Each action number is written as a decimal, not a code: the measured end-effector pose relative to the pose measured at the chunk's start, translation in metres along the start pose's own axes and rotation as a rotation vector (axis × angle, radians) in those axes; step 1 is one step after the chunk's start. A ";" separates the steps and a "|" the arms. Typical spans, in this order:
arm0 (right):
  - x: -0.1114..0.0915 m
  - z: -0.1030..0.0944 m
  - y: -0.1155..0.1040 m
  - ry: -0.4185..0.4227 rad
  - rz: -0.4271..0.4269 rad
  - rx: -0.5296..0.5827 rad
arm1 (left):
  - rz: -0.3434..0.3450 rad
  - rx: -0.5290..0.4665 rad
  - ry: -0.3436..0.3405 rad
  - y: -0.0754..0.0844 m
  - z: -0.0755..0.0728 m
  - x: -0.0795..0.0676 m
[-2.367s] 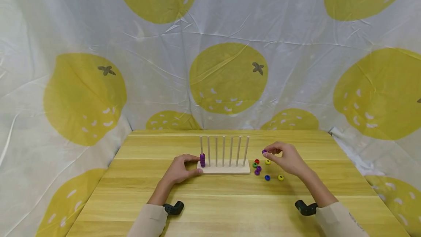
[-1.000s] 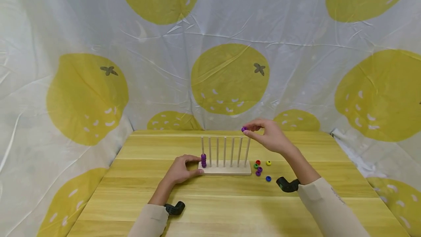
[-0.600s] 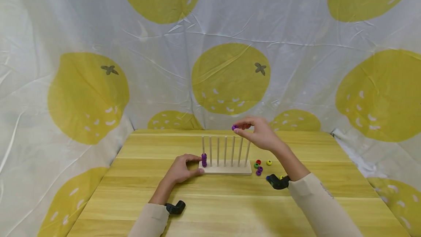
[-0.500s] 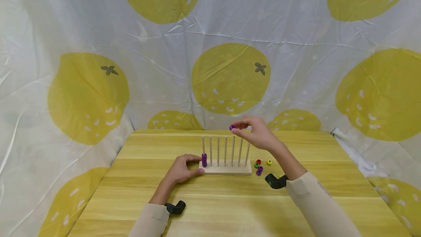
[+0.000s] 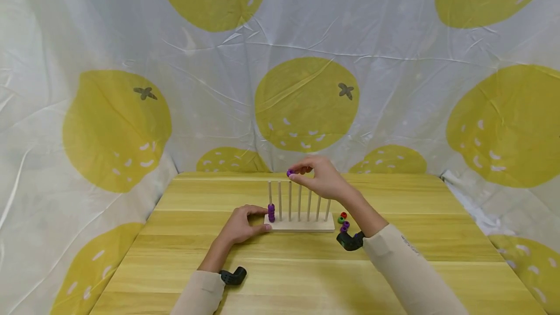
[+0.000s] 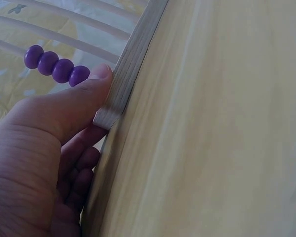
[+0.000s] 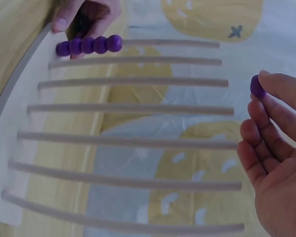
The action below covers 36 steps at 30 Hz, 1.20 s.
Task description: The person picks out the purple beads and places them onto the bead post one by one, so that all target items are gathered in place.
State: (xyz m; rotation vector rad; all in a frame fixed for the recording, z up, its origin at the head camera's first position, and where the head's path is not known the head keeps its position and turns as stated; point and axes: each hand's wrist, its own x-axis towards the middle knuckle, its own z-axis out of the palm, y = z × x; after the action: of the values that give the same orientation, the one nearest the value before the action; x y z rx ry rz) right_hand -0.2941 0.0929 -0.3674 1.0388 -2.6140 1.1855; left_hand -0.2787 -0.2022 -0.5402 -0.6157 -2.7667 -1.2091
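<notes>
A pale wooden bead rack (image 5: 302, 227) with a row of upright pegs stands on the table. My left hand (image 5: 239, 225) grips its left end, the thumb at the front edge and the other fingers behind. Several purple beads (image 5: 271, 213) are stacked on the leftmost peg, which the right wrist view also shows. Thumb and forefinger of my right hand (image 5: 321, 178) pinch one purple bead (image 7: 257, 87) above the peg tops. In the head view this bead is over the third peg from the left, apart from it.
Right of the rack lie loose beads: a red bead (image 5: 343, 215), a green bead (image 5: 341, 219) and purple beads (image 5: 345, 225). My right forearm and its wrist camera (image 5: 350, 241) cover others. A lemon-patterned cloth (image 5: 306, 106) hangs behind the wooden table (image 5: 280, 281).
My right hand has lifted the purple bead from beside the loose beads and carried it left over the pegs. The left hand and the rack have stayed in place.
</notes>
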 end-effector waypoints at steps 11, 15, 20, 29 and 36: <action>0.015 0.019 -0.008 -0.028 -0.041 -0.012 | 0.013 0.005 -0.001 -0.001 0.000 0.001; 0.021 0.025 -0.011 -0.037 -0.049 -0.039 | 0.005 0.002 0.006 0.001 -0.003 0.001; 0.025 0.030 -0.014 -0.046 -0.041 -0.039 | 0.006 0.004 -0.002 0.001 -0.004 0.000; 0.029 0.037 -0.012 -0.059 -0.031 -0.053 | 0.005 -0.008 0.002 0.002 -0.002 0.000; 0.031 0.040 -0.016 -0.074 -0.024 -0.055 | -0.003 -0.006 -0.005 0.001 -0.001 0.001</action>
State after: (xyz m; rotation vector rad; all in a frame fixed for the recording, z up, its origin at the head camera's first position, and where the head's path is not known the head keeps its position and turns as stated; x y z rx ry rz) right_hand -0.3008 0.0408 -0.3741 1.1219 -2.6650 1.0835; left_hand -0.2789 -0.2015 -0.5388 -0.6159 -2.7701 -1.2194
